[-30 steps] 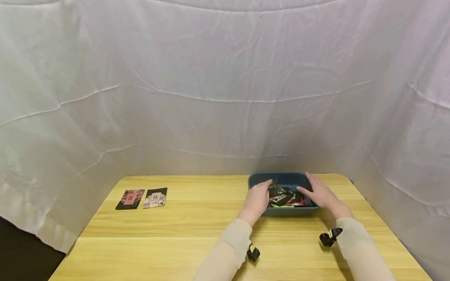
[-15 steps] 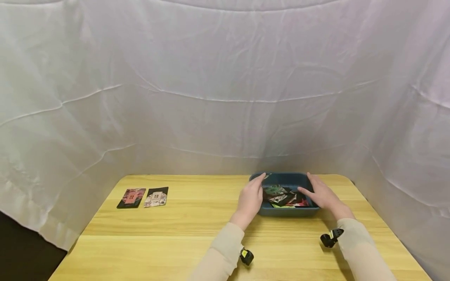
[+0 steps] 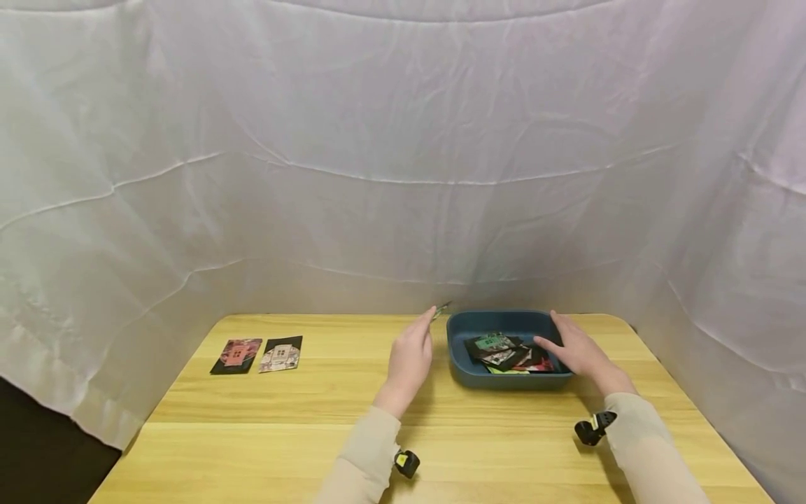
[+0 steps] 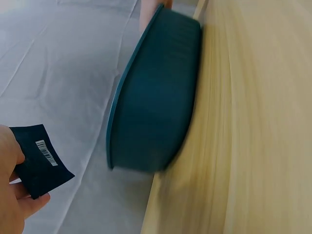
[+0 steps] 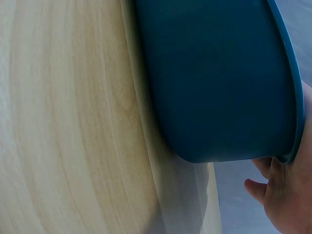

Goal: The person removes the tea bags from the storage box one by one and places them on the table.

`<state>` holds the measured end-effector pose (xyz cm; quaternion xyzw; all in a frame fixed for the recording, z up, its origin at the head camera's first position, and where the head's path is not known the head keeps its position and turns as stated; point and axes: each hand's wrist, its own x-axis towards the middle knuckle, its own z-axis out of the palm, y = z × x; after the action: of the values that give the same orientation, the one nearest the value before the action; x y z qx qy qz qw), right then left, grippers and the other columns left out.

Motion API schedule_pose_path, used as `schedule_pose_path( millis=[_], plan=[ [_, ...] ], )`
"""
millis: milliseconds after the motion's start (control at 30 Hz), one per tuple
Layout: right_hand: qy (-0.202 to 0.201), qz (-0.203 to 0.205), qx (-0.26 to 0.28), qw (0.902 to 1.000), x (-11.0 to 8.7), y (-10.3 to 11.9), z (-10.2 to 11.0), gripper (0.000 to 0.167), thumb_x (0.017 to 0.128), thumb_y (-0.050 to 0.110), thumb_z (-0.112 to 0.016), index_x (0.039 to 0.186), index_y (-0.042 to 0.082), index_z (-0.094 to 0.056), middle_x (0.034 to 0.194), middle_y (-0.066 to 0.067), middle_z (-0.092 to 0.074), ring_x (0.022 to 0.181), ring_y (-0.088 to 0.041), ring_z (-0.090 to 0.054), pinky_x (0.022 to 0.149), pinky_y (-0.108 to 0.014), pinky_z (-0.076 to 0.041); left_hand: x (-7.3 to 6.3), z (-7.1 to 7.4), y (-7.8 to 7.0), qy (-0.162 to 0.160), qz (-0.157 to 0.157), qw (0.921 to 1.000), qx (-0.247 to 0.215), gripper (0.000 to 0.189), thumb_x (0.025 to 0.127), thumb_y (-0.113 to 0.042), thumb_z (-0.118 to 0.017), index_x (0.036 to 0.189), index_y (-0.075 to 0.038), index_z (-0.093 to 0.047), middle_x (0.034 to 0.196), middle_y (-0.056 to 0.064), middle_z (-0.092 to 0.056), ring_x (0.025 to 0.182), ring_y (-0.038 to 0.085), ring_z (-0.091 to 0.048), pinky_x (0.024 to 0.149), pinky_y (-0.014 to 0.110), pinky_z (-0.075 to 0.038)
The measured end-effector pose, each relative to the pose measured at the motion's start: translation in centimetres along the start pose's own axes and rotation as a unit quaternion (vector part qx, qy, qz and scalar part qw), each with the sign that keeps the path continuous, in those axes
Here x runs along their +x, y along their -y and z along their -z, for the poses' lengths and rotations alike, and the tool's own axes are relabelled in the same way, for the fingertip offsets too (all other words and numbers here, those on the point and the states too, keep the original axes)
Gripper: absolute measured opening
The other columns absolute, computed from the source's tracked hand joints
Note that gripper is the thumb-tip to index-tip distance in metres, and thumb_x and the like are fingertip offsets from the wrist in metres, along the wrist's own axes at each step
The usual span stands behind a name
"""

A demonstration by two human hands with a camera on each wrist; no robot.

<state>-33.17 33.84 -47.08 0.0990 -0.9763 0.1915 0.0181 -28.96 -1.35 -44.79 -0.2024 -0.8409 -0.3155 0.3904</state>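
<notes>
My left hand [image 3: 409, 355] pinches a small flat packet [image 4: 33, 163], held up to the left of a blue plastic bin [image 3: 513, 382]. A white barcode marks the dark side of this packet in the left wrist view; in the head view it shows nearly edge-on. Several more packets [image 3: 494, 343], black with green, white and red parts, lie jumbled inside the bin. My right hand [image 3: 582, 355] holds the bin's right end, thumb over the rim and fingers along the outside. In the right wrist view the bin wall hides part of that hand.
Two packets lie side by side on the left of the wooden table [image 3: 264, 455]: one with a red print [image 3: 236, 355], one with a pale print [image 3: 280, 354]. A grey-white curtain [image 3: 352, 210] hangs behind and around the table.
My left hand has come out of the bin and moved left, bringing a packet with it. My right hand stays at the bin's right end.
</notes>
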Motion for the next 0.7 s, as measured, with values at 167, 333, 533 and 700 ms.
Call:
schedule_pose_path(
  millis=[167, 333, 533, 700],
  plan=[
    [-0.004, 0.001, 0.004, 1.0000, -0.1, 0.0, 0.1, 0.091, 0.096, 0.057, -0.047, 0.154, -0.004, -0.012, 0.156, -0.034, -0.016, 0.142, -0.054, -0.016, 0.113, -0.068, -0.017, -0.2, 1.5, 2.1, -0.007, 0.023, 0.9997, 0.010, 0.036, 0.093, 0.001, -0.057, 0.128, -0.004, -0.062, 0.120, 0.013, -0.070, 0.106, 0.027, -0.070, 0.091, 0.032, -0.057],
    [-0.004, 0.002, 0.002, 1.0000, -0.1, 0.0, 0.2, 0.091, 0.097, 0.057, -0.046, 0.154, -0.004, -0.012, 0.156, -0.035, -0.016, 0.142, -0.054, -0.016, 0.113, -0.068, -0.017, -0.4, 3.0, 4.0, -0.009, 0.055, 0.9984, 0.008, 0.038, 0.093, 0.003, -0.056, 0.130, -0.004, -0.060, 0.121, 0.015, -0.068, 0.107, 0.031, -0.069, 0.091, 0.036, -0.057],
    [-0.002, -0.001, 0.001, 1.0000, -0.1, 0.0, 0.2, 0.091, 0.097, 0.056, -0.047, 0.154, -0.005, -0.012, 0.156, -0.035, -0.016, 0.142, -0.055, -0.016, 0.113, -0.069, -0.017, -0.9, 4.1, 6.4, -0.004, 0.100, 0.9948, 0.019, 0.039, 0.094, 0.002, -0.055, 0.132, -0.005, -0.059, 0.122, 0.017, -0.068, 0.107, 0.033, -0.068, 0.092, 0.040, -0.056],
    [-0.006, 0.006, 0.005, 1.0000, 0.1, 0.0, 0.0, 0.091, 0.097, 0.057, -0.046, 0.153, -0.005, -0.013, 0.155, -0.036, -0.017, 0.141, -0.055, -0.016, 0.112, -0.069, -0.017, -1.3, 4.9, 8.7, -0.003, 0.142, 0.9893, 0.032, 0.040, 0.095, 0.002, -0.053, 0.133, -0.006, -0.058, 0.122, 0.019, -0.067, 0.110, 0.036, -0.066, 0.096, 0.043, -0.054]
  ],
)
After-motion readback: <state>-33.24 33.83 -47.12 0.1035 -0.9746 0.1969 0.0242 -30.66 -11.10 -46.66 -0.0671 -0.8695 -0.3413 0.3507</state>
